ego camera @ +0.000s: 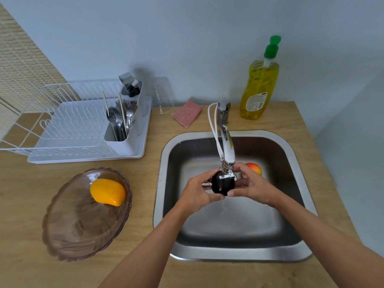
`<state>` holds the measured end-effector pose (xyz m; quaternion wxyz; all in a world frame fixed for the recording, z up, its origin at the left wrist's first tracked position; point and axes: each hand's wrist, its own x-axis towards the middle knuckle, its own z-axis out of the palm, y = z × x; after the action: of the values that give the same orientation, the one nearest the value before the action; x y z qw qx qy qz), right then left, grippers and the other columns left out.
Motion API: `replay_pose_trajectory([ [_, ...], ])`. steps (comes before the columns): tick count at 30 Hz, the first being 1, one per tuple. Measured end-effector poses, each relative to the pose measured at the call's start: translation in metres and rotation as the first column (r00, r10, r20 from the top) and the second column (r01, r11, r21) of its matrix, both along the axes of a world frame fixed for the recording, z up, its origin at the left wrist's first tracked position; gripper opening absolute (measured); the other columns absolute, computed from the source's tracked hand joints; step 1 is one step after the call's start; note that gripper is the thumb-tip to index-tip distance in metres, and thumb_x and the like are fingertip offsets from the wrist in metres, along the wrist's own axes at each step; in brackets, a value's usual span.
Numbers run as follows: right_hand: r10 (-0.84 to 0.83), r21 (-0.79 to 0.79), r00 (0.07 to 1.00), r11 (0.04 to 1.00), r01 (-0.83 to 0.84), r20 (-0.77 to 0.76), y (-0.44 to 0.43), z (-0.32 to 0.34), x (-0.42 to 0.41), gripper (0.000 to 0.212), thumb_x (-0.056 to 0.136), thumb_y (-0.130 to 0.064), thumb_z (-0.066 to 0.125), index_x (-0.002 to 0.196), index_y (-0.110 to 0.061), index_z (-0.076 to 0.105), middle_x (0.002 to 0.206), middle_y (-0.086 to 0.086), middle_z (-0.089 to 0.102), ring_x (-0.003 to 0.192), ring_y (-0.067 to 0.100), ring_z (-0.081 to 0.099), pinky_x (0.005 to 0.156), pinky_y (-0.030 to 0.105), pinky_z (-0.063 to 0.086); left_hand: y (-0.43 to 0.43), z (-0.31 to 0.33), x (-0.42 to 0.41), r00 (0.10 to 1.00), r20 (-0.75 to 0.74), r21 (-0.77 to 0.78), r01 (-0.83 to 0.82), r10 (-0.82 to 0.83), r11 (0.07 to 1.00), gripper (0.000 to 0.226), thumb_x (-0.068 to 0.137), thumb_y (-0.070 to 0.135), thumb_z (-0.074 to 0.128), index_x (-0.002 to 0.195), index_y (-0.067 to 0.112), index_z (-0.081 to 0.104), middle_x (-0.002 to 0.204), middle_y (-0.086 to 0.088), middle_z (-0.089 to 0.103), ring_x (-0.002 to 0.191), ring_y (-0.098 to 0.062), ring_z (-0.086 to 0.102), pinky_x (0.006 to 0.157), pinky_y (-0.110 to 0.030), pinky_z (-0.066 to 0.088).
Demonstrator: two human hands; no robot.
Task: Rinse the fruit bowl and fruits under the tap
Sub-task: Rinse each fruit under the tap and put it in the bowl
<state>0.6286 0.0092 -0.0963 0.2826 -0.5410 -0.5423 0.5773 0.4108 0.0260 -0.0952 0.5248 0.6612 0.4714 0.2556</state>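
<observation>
Both my hands hold a dark round fruit directly under the spout of the tap, over the steel sink. My left hand cups it from the left, and my right hand from the right. A thin stream of water falls below the fruit. A red-yellow apple lies in the sink behind my right hand, partly hidden. On the counter to the left sits a brown glass fruit bowl with a yellow mango inside it.
A white dish rack with a cutlery holder stands at the back left. A clear glass, a pink sponge and a yellow dish soap bottle line the wall behind the sink.
</observation>
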Motion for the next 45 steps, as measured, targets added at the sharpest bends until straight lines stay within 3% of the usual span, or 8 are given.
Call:
replay_pose_trajectory([
  [7,-0.025,-0.044,1.0,0.999,0.026,0.007,0.002,0.0,0.003,0.046,0.08,-0.021,0.082,0.117,-0.036,0.059,0.116,0.0,0.066,0.103,0.019,0.07,0.087,0.032,0.059,0.001,0.001,-0.002,1.0,0.008,-0.032,-0.003,0.003,0.999,0.081,0.067,0.003,0.088,0.139,0.023,0.057,0.124,0.001,0.069,0.11,-0.013,0.065,0.087,-0.016,0.053],
  [12,-0.017,0.029,1.0,0.999,0.017,0.012,0.0,0.004,-0.001,0.061,0.071,-0.009,0.088,0.11,-0.045,0.057,0.121,-0.006,0.059,0.102,0.011,0.069,0.079,0.021,0.057,0.0,0.001,0.001,1.0,0.005,-0.061,-0.011,0.012,0.998,0.08,0.066,0.005,0.089,0.137,0.028,0.059,0.118,0.004,0.07,0.102,-0.005,0.067,0.081,-0.014,0.054],
  [17,-0.007,-0.024,0.999,1.0,0.008,0.032,0.002,0.005,0.005,0.045,0.083,-0.019,0.078,0.124,-0.027,0.061,0.12,0.003,0.064,0.102,0.016,0.069,0.091,0.034,0.058,-0.001,-0.001,0.0,1.0,-0.005,-0.048,0.013,-0.014,0.999,0.08,0.068,0.001,0.087,0.139,0.024,0.058,0.118,0.002,0.07,0.099,-0.006,0.069,0.08,-0.012,0.053],
  [23,0.016,0.014,0.999,1.0,-0.016,0.038,0.002,0.003,0.004,0.057,0.073,-0.008,0.086,0.111,-0.04,0.057,0.124,-0.001,0.059,0.102,0.018,0.07,0.085,0.03,0.06,0.002,0.0,0.002,1.0,0.024,-0.059,-0.015,0.016,0.998,0.072,0.069,0.003,0.087,0.134,0.023,0.062,0.117,0.004,0.072,0.104,-0.007,0.068,0.088,-0.018,0.054],
  [28,-0.005,-0.057,0.999,0.998,0.007,0.04,0.004,-0.004,0.008,0.046,0.082,-0.025,0.079,0.124,-0.03,0.061,0.12,0.002,0.063,0.1,0.02,0.071,0.089,0.04,0.059,0.003,0.0,0.003,0.998,0.051,-0.096,-0.017,0.021,0.995,0.069,0.07,0.001,0.086,0.133,0.018,0.063,0.124,0.003,0.07,0.118,-0.01,0.063,0.101,-0.021,0.049],
  [32,0.036,-0.041,0.998,0.999,-0.034,0.053,0.001,-0.005,0.007,0.063,0.075,-0.016,0.086,0.124,-0.039,0.055,0.126,-0.003,0.057,0.096,0.019,0.074,0.083,0.032,0.06,0.004,0.0,0.002,0.996,0.071,-0.135,-0.051,0.061,0.99,0.069,0.069,-0.003,0.086,0.132,0.016,0.064,0.122,0.0,0.071,0.116,-0.01,0.064,0.101,-0.023,0.05],
  [38,-0.034,-0.093,0.999,0.995,0.034,0.003,0.001,-0.007,0.009,0.043,0.083,-0.02,0.078,0.121,-0.027,0.06,0.12,0.006,0.064,0.098,0.023,0.073,0.089,0.044,0.059,0.004,0.0,-0.001,0.999,0.024,-0.115,0.029,-0.027,0.993,0.078,0.07,-0.01,0.082,0.138,0.02,0.058,0.12,0.001,0.07,0.105,-0.004,0.068,0.087,-0.014,0.052],
  [45,0.01,0.013,0.995,1.0,-0.012,0.1,-0.001,-0.004,0.005,0.053,0.077,-0.015,0.084,0.114,-0.042,0.059,0.119,-0.007,0.062,0.102,0.015,0.069,0.087,0.032,0.06,0.002,-0.005,-0.002,0.999,-0.008,-0.103,0.049,-0.05,0.993,0.079,0.071,0.0,0.085,0.14,0.023,0.056,0.121,0.001,0.071,0.105,-0.008,0.069,0.091,-0.017,0.052],
])
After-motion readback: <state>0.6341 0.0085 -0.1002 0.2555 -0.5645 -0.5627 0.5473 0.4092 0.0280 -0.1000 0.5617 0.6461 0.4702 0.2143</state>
